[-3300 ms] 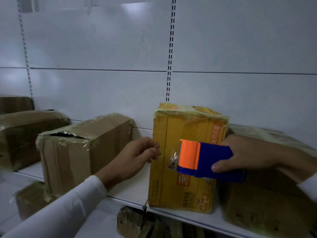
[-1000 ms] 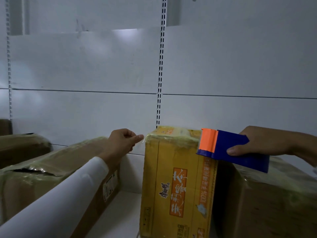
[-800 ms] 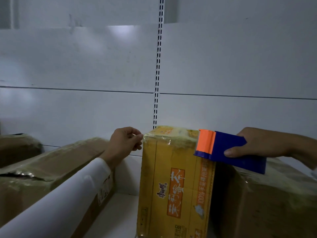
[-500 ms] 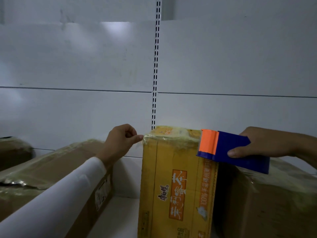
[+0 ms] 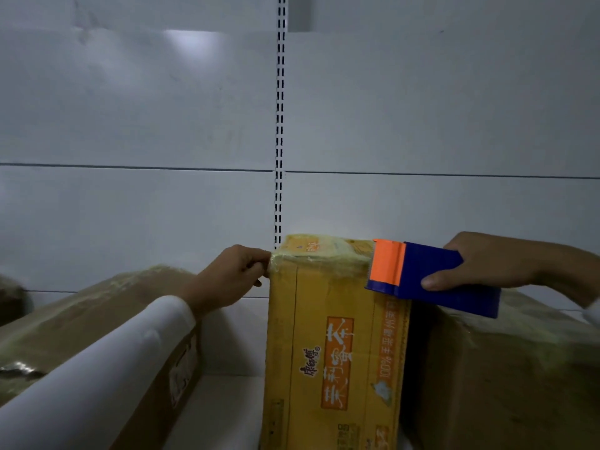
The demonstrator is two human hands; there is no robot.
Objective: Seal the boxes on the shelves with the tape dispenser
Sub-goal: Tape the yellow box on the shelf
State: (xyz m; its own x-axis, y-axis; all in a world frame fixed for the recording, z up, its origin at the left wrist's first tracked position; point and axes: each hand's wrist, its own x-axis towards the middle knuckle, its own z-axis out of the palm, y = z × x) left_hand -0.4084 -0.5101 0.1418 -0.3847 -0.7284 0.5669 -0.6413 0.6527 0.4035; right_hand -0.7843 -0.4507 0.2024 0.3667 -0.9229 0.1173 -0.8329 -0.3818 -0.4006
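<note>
Risk, left: your left hand (image 5: 232,277), fingers curled and pinching the tape end at the yellow box's (image 5: 328,345) top-left corner; a slip there would likely let the strip wrinkle or lift. Centre: the box stands upright on the shelf between two brown cartons. Right: your right hand (image 5: 487,263), fingers wrapped around the tape dispenser (image 5: 431,276) at the top-right corner; a tilt could misalign the strip.

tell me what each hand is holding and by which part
The right hand grips the tape dispenser by its blue body, behind the orange front. The left hand pinches the tape end at the yellow box top-left corner.
</note>
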